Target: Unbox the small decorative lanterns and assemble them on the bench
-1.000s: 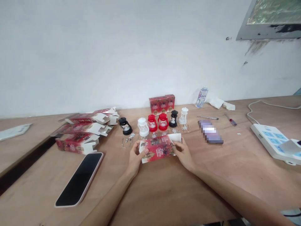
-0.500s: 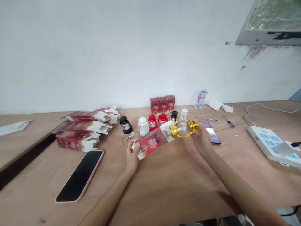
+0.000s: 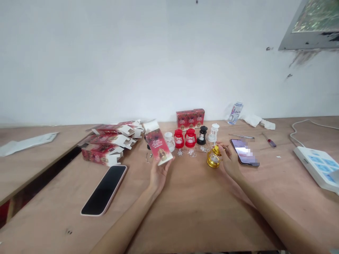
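Observation:
My left hand grips the bottom end of a red printed box, tilted, with white flaps at its upper end. Over on the right, my right hand has its fingers closed around the upper part of a small gold lantern, which is upright at the table surface. Behind the hands stands a row of small lanterns: a white lantern, a red lantern, a second red lantern, a black lantern and a white lantern. The raised box mostly hides another black lantern.
Flattened-looking red boxes lie at left, near a dark phone. Closed red boxes stand by the wall. At right are a lit phone, a bottle, a screwdriver and a power strip.
The gold lantern has come apart from the box's open end and is lowered upright to the table in my right hand. My left hand has turned the box more upright.

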The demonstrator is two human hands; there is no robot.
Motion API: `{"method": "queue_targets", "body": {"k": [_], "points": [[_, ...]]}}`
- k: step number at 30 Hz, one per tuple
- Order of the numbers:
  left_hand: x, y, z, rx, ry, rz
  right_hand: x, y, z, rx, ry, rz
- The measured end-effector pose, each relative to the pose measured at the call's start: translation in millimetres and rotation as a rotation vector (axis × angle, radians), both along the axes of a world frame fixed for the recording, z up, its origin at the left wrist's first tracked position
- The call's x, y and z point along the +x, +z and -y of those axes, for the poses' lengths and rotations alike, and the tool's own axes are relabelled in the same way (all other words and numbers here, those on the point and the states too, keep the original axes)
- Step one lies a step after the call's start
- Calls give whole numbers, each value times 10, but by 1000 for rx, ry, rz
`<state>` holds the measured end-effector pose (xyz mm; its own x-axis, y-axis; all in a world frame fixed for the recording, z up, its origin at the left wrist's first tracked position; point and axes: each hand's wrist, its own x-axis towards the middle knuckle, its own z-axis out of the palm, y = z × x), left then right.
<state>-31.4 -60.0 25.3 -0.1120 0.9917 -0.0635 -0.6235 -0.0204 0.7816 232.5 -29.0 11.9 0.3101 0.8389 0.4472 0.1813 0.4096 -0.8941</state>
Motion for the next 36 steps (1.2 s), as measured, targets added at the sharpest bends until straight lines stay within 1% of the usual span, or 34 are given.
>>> {"method": "queue_targets", "body": {"k": [4,6,8,10,14,16,18,20,22,25,28,33,36], "points": [[15,17,69,-18,-185,57,10,-29,17,3,-89,70],[12,10,88,-43,-225,82,-4,-39,36,-2,-127,125],[11,-4,90,-79,-218,69,-31,-36,66,10,-157,196],[14,-24,78,-104,-201,41,-67,-11,116,72,-197,302],[49,-68,63,-80,-218,5,-195,35,286,293,-317,566],[90,-86,91,-42,-256,-17,-296,9,392,392,-264,653],[150,-105,147,-14,-294,-29,-417,-47,492,464,-127,712],[216,-128,214,-12,-331,-32,-536,-111,571,515,5,732],[269,-156,268,-30,-367,-31,-635,-162,621,537,71,704],[291,-196,283,-71,-422,-52,-725,-214,644,521,94,650],[261,-215,232,-100,-459,-85,-767,-247,624,479,113,613],[233,-216,177,-79,-433,-96,-797,-262,576,446,126,469],[222,-234,202,-74,-418,-116,-800,-242,566,431,151,440]]}}
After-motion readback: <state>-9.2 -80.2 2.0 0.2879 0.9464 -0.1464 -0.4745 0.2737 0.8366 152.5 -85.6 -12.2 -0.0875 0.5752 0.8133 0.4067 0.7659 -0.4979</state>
